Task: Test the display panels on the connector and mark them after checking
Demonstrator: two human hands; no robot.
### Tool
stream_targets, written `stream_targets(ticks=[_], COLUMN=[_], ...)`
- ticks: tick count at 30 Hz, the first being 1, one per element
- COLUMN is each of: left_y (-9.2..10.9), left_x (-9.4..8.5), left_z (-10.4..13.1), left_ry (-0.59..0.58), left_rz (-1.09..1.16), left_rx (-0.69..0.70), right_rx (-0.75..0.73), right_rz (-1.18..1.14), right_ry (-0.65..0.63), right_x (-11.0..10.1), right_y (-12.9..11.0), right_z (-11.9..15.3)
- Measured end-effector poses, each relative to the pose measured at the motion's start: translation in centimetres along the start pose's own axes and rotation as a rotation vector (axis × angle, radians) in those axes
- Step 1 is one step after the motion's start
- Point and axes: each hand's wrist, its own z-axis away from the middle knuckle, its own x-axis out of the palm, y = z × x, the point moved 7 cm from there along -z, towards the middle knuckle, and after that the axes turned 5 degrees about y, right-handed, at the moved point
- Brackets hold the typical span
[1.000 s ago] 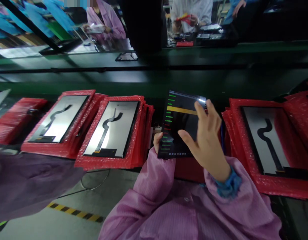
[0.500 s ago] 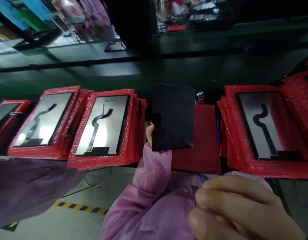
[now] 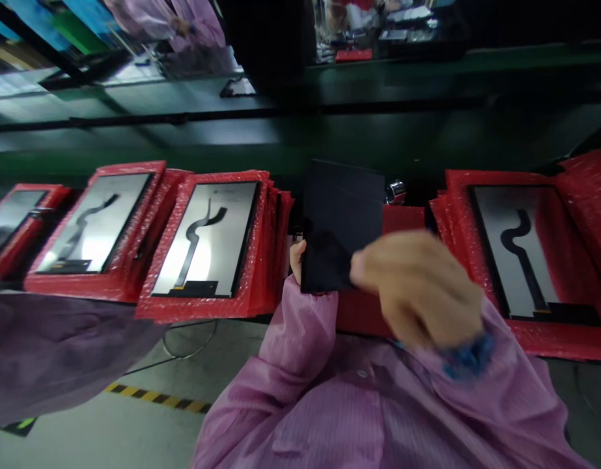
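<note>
A dark, flat display panel point(image 3: 342, 215) stands face toward me in the middle. My left hand point(image 3: 297, 259) grips it by its lower left edge; most of the fingers are hidden behind it. Blurred by motion, my right hand point(image 3: 420, 283) is in front of the panel's lower right corner, its fingers curled and pressed together. Whether it touches the panel or pinches something small, I cannot make out. Behind the right hand lies a red mat point(image 3: 402, 218), partly covered.
Stacks of red bubble-wrap sleeves carry display panels with ribbon cables, one panel point(image 3: 207, 241) left of centre, another point(image 3: 92, 221) farther left and one point(image 3: 519, 251) at right. A shiny metal object point(image 3: 395, 191) sits behind the mat. A purple sleeve point(image 3: 60, 352) of another person reaches in at left.
My right hand has moved up and away from me, from the lower right to the panel's lower right corner. My left hand still holds the panel. The view has shifted slightly.
</note>
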Motion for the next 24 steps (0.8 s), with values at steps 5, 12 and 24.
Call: stream_targets(ticks=[5, 12, 24], left_y=[0.3, 0.4, 0.2], left_x=[0.5, 2.6, 3.2], left_z=[0.4, 1.5, 1.8], left_ry=[0.044, -0.022, 0.001], left_rz=[0.015, 0.007, 0.049], left_rx=[0.002, -0.060, -0.077], right_rx=[0.264, 0.379, 0.349], right_rz=[0.379, 0.326, 0.188], right_ry=[0.077, -0.099, -0.277], right_x=[2.5, 4.9, 7.0], right_y=[12.0, 14.5, 13.2], right_z=[3.1, 6.7, 6.9])
